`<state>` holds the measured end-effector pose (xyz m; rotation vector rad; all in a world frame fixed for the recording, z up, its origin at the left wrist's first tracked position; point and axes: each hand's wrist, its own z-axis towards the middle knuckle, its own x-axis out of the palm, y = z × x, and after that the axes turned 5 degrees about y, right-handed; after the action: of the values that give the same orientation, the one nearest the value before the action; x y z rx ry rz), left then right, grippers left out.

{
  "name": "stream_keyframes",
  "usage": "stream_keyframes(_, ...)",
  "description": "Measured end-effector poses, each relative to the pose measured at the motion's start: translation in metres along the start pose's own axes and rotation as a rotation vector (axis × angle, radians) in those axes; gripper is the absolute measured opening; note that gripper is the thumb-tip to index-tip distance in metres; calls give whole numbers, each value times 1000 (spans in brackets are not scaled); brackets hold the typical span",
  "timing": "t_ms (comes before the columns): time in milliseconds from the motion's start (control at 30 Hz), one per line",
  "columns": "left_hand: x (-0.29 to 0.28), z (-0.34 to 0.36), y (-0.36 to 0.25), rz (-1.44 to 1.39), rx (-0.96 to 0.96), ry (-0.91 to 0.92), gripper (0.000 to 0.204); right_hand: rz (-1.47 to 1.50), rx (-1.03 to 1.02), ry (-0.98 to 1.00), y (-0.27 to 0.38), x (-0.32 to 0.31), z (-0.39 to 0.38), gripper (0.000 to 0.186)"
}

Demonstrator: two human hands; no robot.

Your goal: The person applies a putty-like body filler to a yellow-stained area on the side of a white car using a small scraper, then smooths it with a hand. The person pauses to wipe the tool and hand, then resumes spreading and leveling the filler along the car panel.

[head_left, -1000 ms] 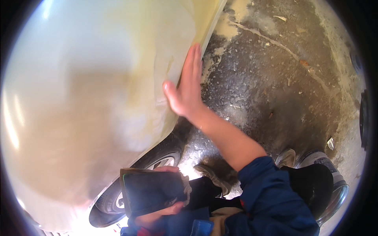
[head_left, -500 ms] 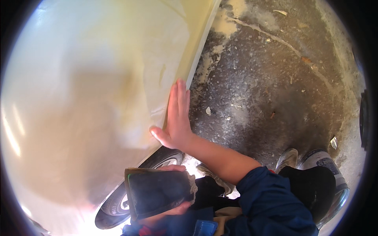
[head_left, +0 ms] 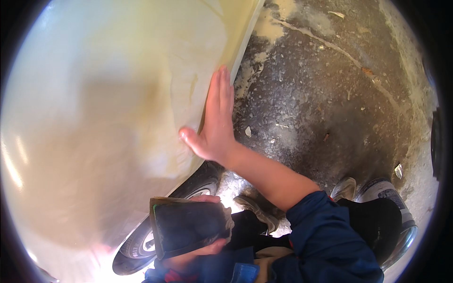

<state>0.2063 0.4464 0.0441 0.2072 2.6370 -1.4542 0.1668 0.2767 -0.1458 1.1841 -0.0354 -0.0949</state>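
A large glossy cream car body panel (head_left: 118, 155) with yellowish patches fills the left side. My right hand (head_left: 218, 118) lies along the panel's right edge, fingers stretched out together and thumb spread onto the surface. It holds nothing. Low in the view, my left hand (head_left: 214, 247) grips a dark sanding block (head_left: 191, 227) whose outer covering is worn and ragged at one end. Fingers and thumb show at two opposite sides of the block; the palm is hidden under it. The block is held close to my body, and I cannot tell whether it touches the panel.
Below the panel's edge is a car wheel with a black tyre (head_left: 127, 262). Chips and pale stains mark the rough grey floor (head_left: 306, 108). My shoes (head_left: 255, 211) stand near the wheel, and a white bucket-like container (head_left: 401, 207) is beside my leg at lower right.
My right hand has slid forward along the panel's edge, away from my body, still flat. My left hand and the sanding block have barely shifted.
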Motion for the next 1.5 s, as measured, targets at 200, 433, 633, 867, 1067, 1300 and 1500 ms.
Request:
stream_keyframes(200,1,3,8,119,-29,21,97,83,45,77,19,19,-52,124)
stream_keyframes(433,7,1,7,110,-49,-26,102,21,-23,58,18,21,-61,119)
stream_keyframes(633,2,-2,14,153,-39,-10,102,29,46,-2,3,0,-4,118)
stream_keyframes(867,-7,-11,8,131,-111,13,105,11,127,-185,-34,-35,115,110)
stream_keyframes(1067,-7,-14,-1,30,13,7,86,73,124,-229,-38,-32,128,109)
stream_keyframes(1300,-17,-22,2,12,-105,-25,84,67,50,-80,-6,6,33,125)
stream_keyframes(1500,-19,-25,17,107,-52,-42,100,115,-15,-22,28,39,-47,125)
